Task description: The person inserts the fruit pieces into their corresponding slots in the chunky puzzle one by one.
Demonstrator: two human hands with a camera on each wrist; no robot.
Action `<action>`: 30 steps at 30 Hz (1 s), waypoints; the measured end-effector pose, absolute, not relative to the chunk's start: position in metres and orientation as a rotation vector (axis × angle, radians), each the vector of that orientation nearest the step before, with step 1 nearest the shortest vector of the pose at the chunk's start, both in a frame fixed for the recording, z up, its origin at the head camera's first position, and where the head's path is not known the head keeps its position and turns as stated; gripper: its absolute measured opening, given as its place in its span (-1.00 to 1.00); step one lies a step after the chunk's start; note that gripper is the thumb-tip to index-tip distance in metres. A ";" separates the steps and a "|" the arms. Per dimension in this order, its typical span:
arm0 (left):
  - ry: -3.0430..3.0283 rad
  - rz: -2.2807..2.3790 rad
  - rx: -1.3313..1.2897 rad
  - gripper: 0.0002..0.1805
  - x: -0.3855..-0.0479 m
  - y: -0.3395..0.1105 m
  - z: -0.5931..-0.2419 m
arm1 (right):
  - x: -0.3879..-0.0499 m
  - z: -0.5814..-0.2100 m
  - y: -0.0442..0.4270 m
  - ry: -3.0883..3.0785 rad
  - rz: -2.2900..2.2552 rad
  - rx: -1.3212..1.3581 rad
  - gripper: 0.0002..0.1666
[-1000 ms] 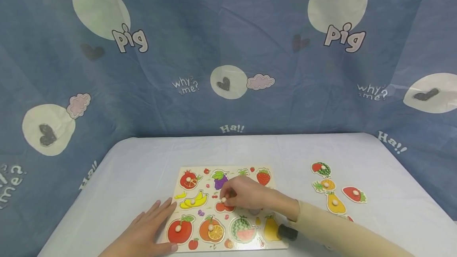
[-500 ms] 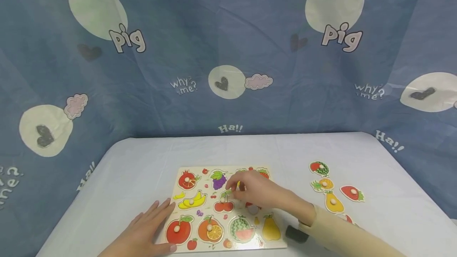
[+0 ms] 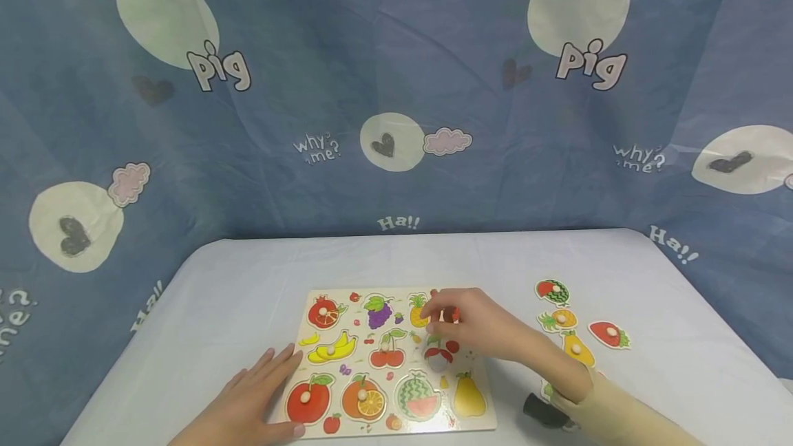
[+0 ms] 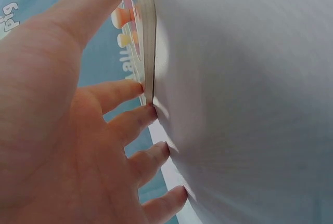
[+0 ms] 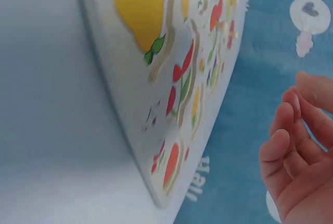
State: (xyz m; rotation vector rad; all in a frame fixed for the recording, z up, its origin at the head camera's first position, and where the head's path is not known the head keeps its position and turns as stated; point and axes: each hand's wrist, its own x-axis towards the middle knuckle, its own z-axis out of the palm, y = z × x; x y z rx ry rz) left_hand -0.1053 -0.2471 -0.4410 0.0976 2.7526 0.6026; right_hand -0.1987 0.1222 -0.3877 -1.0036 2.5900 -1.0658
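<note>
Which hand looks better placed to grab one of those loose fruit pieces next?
Probably the right hand: it hovers over the right side of the puzzle board, nearer the loose fruit pieces, and appears to hold nothing. The left hand rests at the board's left edge and may be steadying it.

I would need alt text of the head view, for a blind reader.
A person's right hand hovers, apparently empty, over the right part of a fruit puzzle board on a white table, while the left hand rests against the board's left edge. Loose fruit pieces lie to the right; a blue patterned cloth hangs behind.
</note>
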 end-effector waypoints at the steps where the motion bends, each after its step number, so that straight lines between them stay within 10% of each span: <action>1: 2.754 0.601 0.098 0.23 -0.105 -0.247 -0.441 | -0.198 -0.387 0.125 2.601 -1.065 -0.992 -0.82; 30: 2.730 0.615 0.087 0.25 -0.106 -0.249 -0.441 | -0.184 -0.376 0.221 2.727 -1.012 -0.842 -0.83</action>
